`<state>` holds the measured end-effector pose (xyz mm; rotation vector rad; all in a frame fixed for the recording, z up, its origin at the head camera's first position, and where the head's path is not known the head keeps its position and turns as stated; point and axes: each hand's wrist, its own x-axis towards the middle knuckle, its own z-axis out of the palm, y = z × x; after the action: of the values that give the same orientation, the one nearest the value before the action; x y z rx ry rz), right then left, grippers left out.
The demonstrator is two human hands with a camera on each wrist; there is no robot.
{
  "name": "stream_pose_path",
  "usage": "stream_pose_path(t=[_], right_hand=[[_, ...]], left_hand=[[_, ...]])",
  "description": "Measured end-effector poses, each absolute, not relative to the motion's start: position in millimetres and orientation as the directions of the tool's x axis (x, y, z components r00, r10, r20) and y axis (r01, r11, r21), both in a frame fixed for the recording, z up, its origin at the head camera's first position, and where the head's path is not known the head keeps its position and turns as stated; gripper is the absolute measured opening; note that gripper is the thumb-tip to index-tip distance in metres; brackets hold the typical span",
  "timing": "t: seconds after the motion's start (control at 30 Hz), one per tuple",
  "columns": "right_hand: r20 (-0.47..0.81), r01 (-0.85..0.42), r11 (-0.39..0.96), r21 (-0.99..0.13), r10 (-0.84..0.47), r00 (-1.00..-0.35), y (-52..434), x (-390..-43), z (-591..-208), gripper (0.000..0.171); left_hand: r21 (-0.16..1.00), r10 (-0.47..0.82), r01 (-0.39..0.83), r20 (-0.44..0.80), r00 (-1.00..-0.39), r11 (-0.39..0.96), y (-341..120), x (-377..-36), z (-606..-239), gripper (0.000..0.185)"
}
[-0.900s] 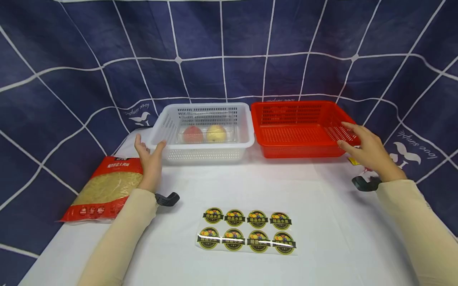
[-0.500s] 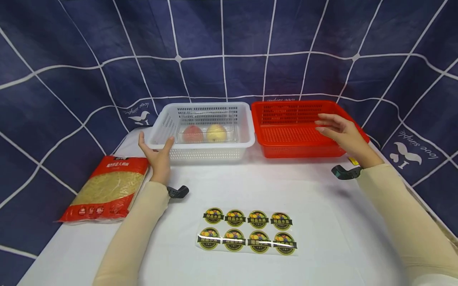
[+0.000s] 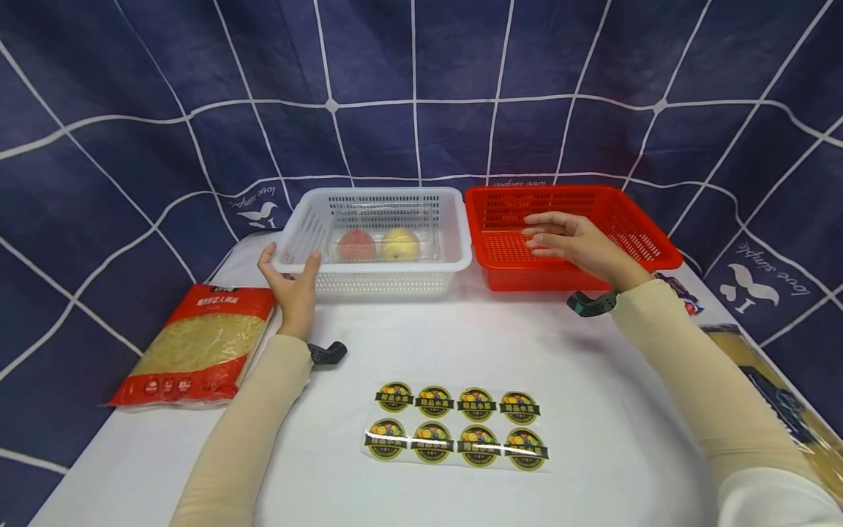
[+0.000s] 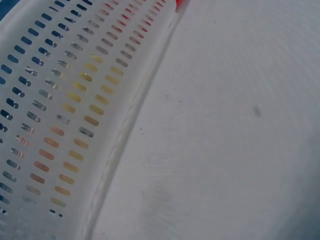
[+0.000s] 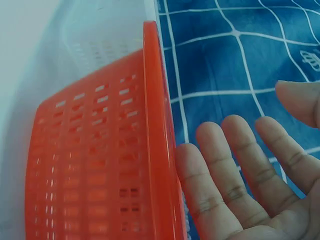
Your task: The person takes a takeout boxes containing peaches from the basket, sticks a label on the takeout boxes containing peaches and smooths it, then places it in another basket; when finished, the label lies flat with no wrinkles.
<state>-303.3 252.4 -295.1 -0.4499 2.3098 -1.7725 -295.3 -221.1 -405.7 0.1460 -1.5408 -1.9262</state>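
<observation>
My left hand (image 3: 294, 296) is at the front left corner of the white basket (image 3: 382, 284), thumb and fingers spread apart and holding nothing; whether it touches the rim I cannot tell. A clear plastic box (image 3: 385, 212) in that basket contains a reddish round fruit (image 3: 356, 245) and a pale yellow one (image 3: 399, 244). In the head view my right hand (image 3: 586, 249) hovers over the front of the red basket (image 3: 520, 278). The right wrist view shows its fingers (image 5: 235, 175) extended beside the red rim, with nothing in them. The left wrist view has only the white basket's slotted wall (image 4: 107, 145).
A sheet of round fruit stickers (image 3: 454, 424) lies on the white table (image 3: 421, 340). At left is a red bag of pasta (image 3: 197, 344). Small wrapped packets (image 3: 688, 298) and a larger package (image 3: 777, 395) lie at right. A blue checked cloth (image 3: 454, 139) hangs behind.
My right hand has moved left from the red basket's right end to over its front middle. My left hand has shifted slightly right, its thumb and fingers spread wider. The baskets look unmoved.
</observation>
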Motion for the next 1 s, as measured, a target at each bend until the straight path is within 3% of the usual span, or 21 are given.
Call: stream_pose_path(t=[0.4, 1.0], right_hand=[[-0.018, -0.117, 0.256, -0.960, -0.468, -0.884, 202, -337, -294, 0.050], [-0.041, -0.062, 0.217, -0.974, -0.440, -0.897, 125, -371, -291, 0.051]], left_hand=[[0.908, -0.544, 0.418, 0.332, -0.771, -0.038, -220, -295, -408, 0.072], [0.908, -0.516, 0.415, 0.332, -0.789, -0.050, -221, -293, -404, 0.073]])
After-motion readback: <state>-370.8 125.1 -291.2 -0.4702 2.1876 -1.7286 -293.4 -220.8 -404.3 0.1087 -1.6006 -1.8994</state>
